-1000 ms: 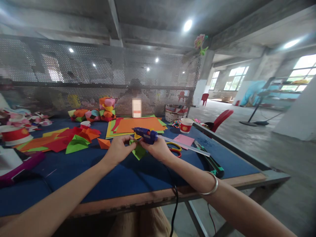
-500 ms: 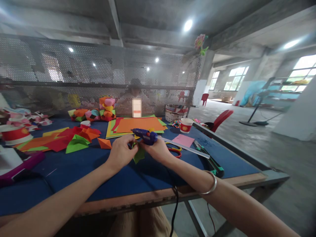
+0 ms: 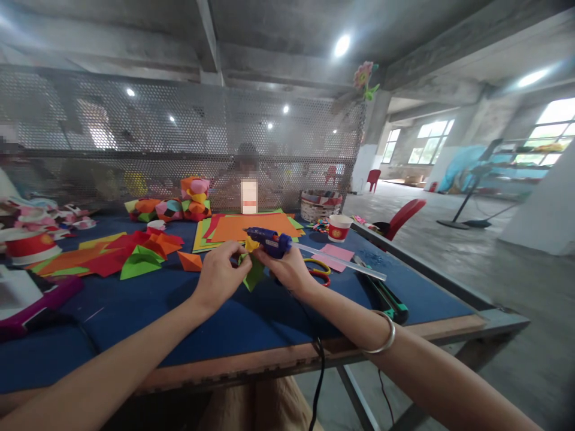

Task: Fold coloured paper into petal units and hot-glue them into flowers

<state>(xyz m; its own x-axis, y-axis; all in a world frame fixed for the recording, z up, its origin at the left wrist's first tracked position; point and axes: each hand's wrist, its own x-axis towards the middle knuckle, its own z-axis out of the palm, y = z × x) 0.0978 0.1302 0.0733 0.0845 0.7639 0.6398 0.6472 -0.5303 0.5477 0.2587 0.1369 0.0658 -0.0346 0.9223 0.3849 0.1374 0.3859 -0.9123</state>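
A blue hot glue gun is wrapped in my right hand, its nozzle pointing left. A long clear glue stick sticks out of its back end. My left hand pinches a folded green and yellow paper piece just below and left of the nozzle. My right fingertips are close to that paper; whether they touch it I cannot tell. Behind my right hand lie scissors with yellow and red handles, partly hidden.
Coloured sheets are stacked ahead. Folded paper pieces lie to the left. On the right are a pink paper square, a green-black utility knife, a paper cup and a woven basket. A black cord hangs over the table edge.
The glue gun has shifted slightly right, away from my left fingers. More of the yellow part of the paper shows between my hands. My left hand keeps its pinch.
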